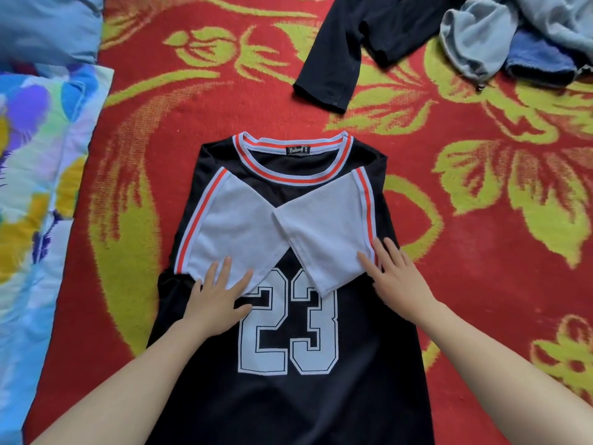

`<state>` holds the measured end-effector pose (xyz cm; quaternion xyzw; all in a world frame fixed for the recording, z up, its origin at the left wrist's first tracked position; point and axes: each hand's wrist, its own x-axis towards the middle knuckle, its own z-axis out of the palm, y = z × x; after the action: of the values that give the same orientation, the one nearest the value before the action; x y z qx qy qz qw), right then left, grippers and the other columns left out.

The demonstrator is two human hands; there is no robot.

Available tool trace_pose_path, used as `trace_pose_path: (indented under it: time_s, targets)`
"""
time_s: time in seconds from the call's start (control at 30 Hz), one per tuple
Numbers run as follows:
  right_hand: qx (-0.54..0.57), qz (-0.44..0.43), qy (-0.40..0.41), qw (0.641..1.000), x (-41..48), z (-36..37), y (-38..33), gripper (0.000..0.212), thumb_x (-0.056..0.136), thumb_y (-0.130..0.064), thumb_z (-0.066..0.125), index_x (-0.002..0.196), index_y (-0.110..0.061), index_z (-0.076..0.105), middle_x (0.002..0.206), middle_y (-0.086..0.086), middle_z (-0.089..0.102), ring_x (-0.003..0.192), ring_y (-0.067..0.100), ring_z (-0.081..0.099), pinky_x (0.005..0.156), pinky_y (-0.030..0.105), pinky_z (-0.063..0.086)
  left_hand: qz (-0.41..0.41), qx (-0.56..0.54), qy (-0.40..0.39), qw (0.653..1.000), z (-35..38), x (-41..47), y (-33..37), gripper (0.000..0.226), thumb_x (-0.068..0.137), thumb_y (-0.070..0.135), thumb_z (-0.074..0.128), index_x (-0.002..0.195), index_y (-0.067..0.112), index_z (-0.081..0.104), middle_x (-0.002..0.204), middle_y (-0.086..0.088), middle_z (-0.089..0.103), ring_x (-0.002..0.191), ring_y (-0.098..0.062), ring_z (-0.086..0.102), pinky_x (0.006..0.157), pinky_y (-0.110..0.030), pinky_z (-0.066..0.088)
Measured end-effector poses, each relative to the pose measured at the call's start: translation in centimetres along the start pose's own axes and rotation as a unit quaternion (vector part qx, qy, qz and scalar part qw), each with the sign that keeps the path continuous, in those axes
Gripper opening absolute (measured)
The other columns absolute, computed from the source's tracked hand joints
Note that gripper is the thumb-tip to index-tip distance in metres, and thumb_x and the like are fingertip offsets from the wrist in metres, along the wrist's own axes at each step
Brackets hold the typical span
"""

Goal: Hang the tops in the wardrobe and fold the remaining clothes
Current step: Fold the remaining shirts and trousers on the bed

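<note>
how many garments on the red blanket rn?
4: black 23 jersey at centre, under the left hand and right hand; black long-sleeved top above it; pale blue garment top right; darker blue cloth against it. That heap may hide more.

Both your grips are down flat on the jersey point(288, 406), which lies spread on the blanket point(192, 101) with its collar point(288, 175) ahead of them. Your left grip point(218, 300) rests on the near edge of the left sleeve point(231, 226); your right grip point(398, 277) rests on the near edge of the right sleeve point(330, 220). The two sleeves lie folded in over the chest, crossing just ahead, between your grips. Well ahead of the right grip lies a long-sleeved top point(353, 43), with a heap of clothes point(513, 36) to its right. Far left of the left grip there's a quilt point(38, 162), with a pillow point(41, 24) behind it.
</note>
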<state>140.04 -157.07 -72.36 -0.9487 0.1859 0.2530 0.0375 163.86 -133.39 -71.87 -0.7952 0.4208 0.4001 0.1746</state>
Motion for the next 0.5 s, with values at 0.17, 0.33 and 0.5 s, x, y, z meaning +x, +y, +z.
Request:
trace_pose_path:
  time_s: [0.17, 0.33, 0.5]
  targets:
    - [-0.035, 0.003, -0.002, 0.999, -1.9, 1.2, 2.2, 0.107, 0.032, 0.006, 0.080, 0.128, -0.020, 0.043, 0.127, 0.026, 0.055, 0.110, 0.046, 0.057, 0.077, 0.052, 0.052, 0.009, -0.004, 0.022, 1.000, -0.8, -0.1, -0.2, 0.061, 0.096, 0.054, 0.032, 0.147, 0.043, 0.002, 0.157, -0.004, -0.017, 0.145, -0.027, -0.009, 0.114, -0.042, 0.011]
    - [0.012, -0.014, 0.067, 0.998, -0.3, -0.4, 3.0, 0.054, 0.079, -0.033, 0.041, 0.132, -0.025, 0.040, 0.134, 0.024, 0.050, 0.123, 0.043, 0.044, 0.095, 0.052, 0.040, 0.008, -0.107, 0.228, 0.968, -3.1, 1.0, -1.3, 0.045, 0.088, 0.037, 0.045, 0.124, 0.016, 0.061, 0.129, -0.018, 0.055, 0.117, -0.036, 0.052, 0.092, -0.051, 0.040]
    - [0.098, 0.118, 0.117, 0.981, 5.4, -5.4, 3.5, 0.049, 0.092, -0.028, 0.035, 0.138, -0.012, 0.044, 0.138, 0.028, 0.042, 0.124, 0.045, 0.045, 0.092, 0.052, 0.046, -0.035, -0.092, 0.304, 0.948, -7.3, 4.3, -3.1, 0.040, 0.078, 0.010, 0.068, 0.118, 0.007, 0.063, 0.130, -0.024, 0.051, 0.113, -0.044, 0.048, 0.084, -0.057, 0.041]
